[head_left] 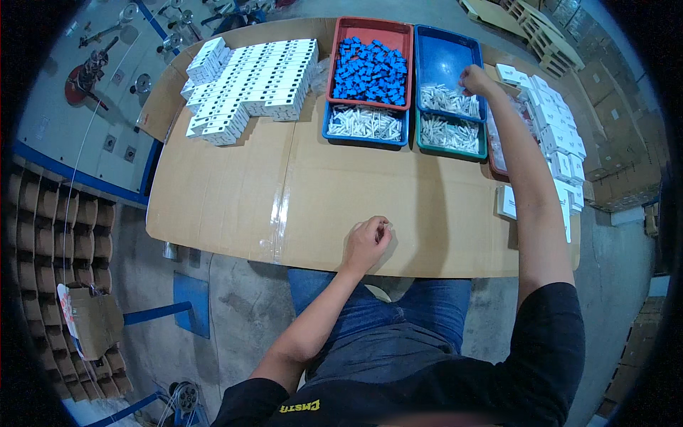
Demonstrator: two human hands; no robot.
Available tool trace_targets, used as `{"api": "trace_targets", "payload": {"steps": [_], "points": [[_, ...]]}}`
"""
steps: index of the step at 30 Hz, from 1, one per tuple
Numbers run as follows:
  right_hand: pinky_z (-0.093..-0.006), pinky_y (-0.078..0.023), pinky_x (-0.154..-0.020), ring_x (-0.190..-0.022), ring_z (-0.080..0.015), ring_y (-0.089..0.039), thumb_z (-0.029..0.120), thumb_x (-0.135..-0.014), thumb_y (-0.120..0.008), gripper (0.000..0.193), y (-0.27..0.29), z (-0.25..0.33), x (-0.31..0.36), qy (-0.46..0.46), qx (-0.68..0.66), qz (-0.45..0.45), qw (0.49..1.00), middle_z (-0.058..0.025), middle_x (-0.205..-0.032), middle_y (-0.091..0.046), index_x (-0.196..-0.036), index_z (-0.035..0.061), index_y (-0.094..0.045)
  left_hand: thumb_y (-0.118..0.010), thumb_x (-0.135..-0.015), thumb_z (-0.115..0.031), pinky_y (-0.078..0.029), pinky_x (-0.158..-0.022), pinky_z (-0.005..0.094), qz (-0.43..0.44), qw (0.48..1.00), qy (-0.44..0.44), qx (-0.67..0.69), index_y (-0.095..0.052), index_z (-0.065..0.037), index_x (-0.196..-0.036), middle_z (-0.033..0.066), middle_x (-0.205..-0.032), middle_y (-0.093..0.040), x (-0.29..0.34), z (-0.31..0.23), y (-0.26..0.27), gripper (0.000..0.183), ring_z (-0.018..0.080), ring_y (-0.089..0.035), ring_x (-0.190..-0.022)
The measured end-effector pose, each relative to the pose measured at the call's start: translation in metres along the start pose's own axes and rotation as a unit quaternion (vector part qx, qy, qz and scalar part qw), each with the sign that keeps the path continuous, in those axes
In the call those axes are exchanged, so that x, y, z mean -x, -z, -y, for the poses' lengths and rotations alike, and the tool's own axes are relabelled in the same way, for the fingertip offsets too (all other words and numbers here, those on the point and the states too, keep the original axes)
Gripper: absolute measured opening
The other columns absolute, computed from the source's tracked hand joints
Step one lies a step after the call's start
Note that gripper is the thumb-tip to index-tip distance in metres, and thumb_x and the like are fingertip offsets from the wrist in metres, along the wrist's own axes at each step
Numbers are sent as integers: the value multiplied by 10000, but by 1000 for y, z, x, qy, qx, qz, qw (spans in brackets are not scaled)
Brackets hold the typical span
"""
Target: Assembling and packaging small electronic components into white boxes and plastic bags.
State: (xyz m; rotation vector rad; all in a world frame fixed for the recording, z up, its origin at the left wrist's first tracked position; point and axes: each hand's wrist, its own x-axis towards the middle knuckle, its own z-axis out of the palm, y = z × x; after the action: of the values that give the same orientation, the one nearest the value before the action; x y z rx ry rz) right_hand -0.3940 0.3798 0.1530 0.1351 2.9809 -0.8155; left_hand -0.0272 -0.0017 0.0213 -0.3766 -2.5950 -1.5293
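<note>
My left hand (367, 244) rests low over the cardboard sheet near its front edge, its fingers curled together. What lies inside them, if anything, is too small to make out. My right arm stretches far forward, and my right hand (477, 80) is at the right side of the upper blue tray (445, 51), fingers drawn together above a pile of small white plug-like pieces (448, 99). Whether a piece is between those fingertips does not show. Left of it, a red tray (373, 27) holds many small blue plastic parts (370, 71).
White slender pieces fill a lower blue tray (364, 124) and a green tray (452, 136). Stacked white boxes (263, 75) stand at the back left; more white boxes (558, 135) line the right, beside a partly hidden reddish tray (498, 160). Cardboard (213, 188) covers the table.
</note>
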Motion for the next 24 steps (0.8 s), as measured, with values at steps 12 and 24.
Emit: {"api": "trace_targets", "payload": {"steps": [12, 24], "points": [[-377, -545, -544, -599, -202, -665, 239, -904, -690, 215, 30, -41, 26, 181, 143, -180, 956, -103, -761, -713, -975, 47, -756, -680, -878, -168, -514, -726, 392, 12, 999, -23, -19, -664, -88, -974, 84, -817, -699, -3, 0, -14, 126, 255, -662, -722], [-380, -593, -570, -709, -235, -714, 146, -876, -647, 309, 62, -162, 128, -187, -161, -163, 955, -120, -837, -697, -1143, -9, -675, -680, -896, -191, -514, -685, 359, 35, 999, -4, -26, -682, -85, -990, 68, -773, -688, -2, -6, -4, 142, 215, -639, -681]]}}
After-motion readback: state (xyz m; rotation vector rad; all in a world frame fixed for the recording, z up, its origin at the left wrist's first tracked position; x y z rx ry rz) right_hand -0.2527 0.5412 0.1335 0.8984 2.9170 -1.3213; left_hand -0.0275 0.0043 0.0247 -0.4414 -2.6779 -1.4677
